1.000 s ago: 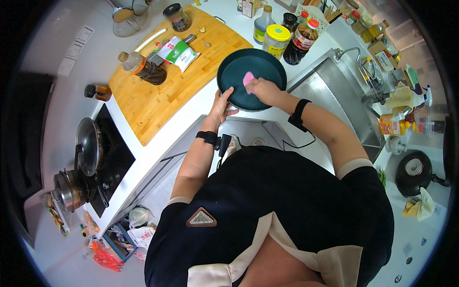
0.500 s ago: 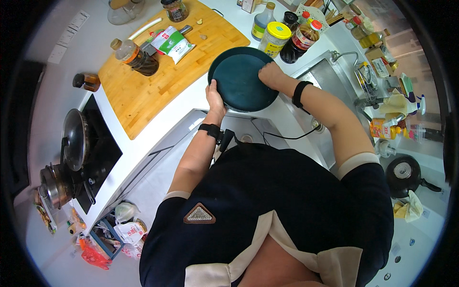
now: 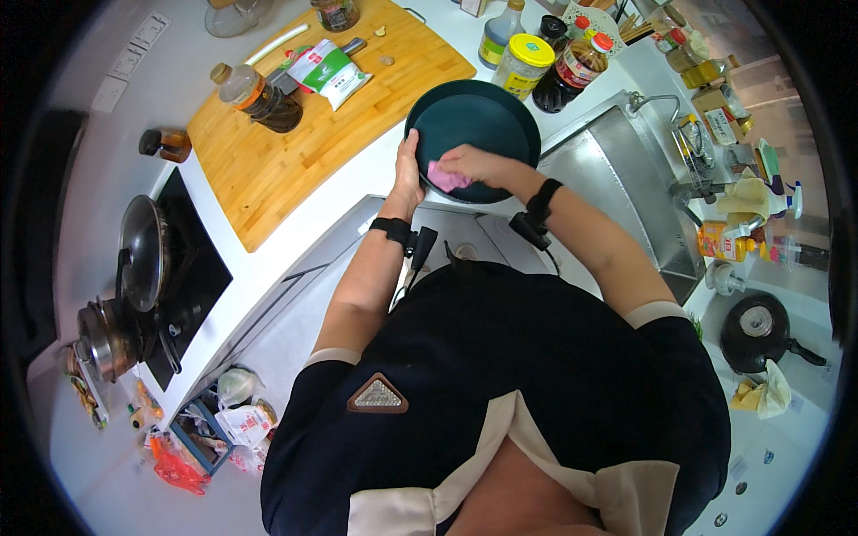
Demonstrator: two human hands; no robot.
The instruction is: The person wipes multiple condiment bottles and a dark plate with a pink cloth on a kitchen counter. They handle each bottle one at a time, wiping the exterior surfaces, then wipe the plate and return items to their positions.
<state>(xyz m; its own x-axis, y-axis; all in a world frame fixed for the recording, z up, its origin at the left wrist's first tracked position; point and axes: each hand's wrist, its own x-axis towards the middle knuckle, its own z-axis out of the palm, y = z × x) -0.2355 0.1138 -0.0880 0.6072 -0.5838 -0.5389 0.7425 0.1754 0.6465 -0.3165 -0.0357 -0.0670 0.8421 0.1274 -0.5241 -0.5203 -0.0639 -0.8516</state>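
Note:
A round, shallow, dark green dish [image 3: 476, 116] is at the counter's front edge, by the sink. My left hand [image 3: 408, 174] grips its left rim, the thumb over the edge and the other fingers mostly hidden beneath. Inside the dish, my right hand [image 3: 481, 166] is closed on a pink cloth [image 3: 446, 176], pressing it to the lower left of the inner surface. Just behind the dish stand a yellow-lidded jar [image 3: 525, 65] and a dark sauce bottle with a red cap [image 3: 572, 73].
To the left lies a wooden cutting board [image 3: 241, 192] with a white-and-green packet [image 3: 331, 73], a knife and a bottle of dark liquid [image 3: 259, 100]. A steel sink [image 3: 594, 170] is on the right. Far left, a lidded pan [image 3: 146, 253] sits on the black cooktop [image 3: 201, 281].
My right hand has moved from the dish's right side to its lower left, bringing the pink cloth into sight. The dish, with my left hand on it, appears slightly farther right.

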